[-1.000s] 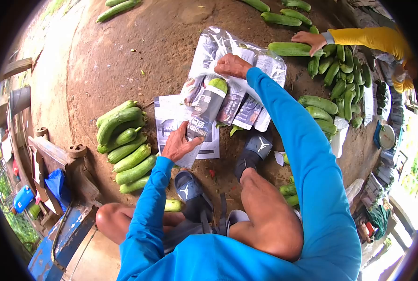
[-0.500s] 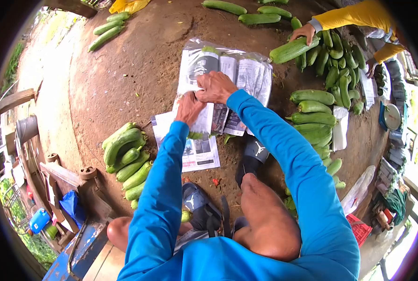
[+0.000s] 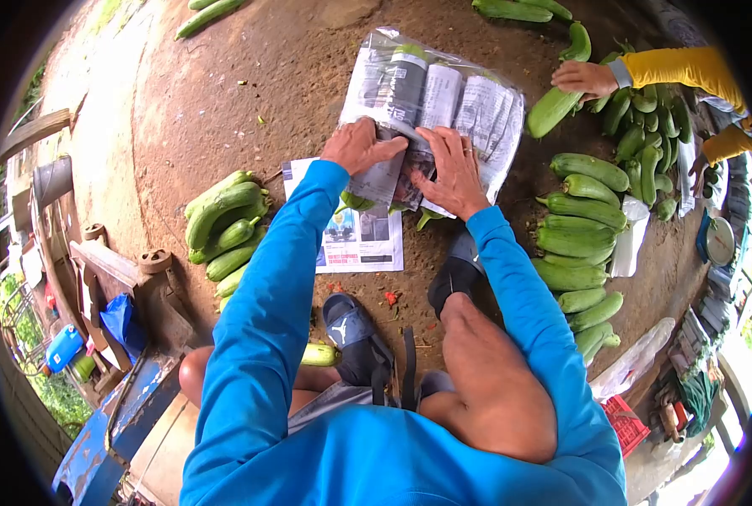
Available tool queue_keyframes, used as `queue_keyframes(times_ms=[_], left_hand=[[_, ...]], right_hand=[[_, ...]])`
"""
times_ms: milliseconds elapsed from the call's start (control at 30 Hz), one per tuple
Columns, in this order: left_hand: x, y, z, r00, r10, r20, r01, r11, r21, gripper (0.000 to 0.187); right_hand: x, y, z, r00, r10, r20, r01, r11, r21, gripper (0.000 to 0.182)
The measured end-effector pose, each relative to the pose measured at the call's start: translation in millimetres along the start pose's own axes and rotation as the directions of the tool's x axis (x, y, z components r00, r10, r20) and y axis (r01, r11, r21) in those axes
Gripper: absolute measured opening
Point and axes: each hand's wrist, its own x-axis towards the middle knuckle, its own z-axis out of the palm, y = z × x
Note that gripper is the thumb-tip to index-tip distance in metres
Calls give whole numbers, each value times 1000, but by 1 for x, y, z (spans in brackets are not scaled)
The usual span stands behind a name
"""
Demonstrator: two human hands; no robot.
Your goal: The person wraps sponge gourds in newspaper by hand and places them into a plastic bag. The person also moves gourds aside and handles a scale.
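Observation:
A bundle of long green gourds wrapped in newspaper lies in a clear plastic bag point(image 3: 439, 93) on the ground before me. Green ends of the gourds point(image 3: 357, 201) poke out at its near side. My left hand point(image 3: 363, 149) rests on the bundle's left part, thumb stretched to the right, its other fingers partly out of sight. On the near right part lies my right hand point(image 3: 455, 174), fingers spread over the paper and plastic. Flat printed newspaper sheets point(image 3: 363, 244) stick out under the bundle toward my feet.
Loose gourds lie in a pile point(image 3: 228, 215) at left and a row point(image 3: 577, 244) at right. A co-worker's hand point(image 3: 585, 78) in a yellow sleeve touches a gourd point(image 3: 553, 111) by a larger heap. A dial scale point(image 3: 720, 240) stands far right.
My hands have come apart from their closed position together over the bag and now lie spread on it. The co-worker's hand has shifted along the gourd, and the view has shifted.

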Motion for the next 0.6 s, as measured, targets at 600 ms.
queue_keyframes(times_ms=[600], left_hand=[[2,-20,22,995,68,-75,-74,993,-92,83]], right_hand=[[6,3,16,996,38,-78,-38,999,6,60]])
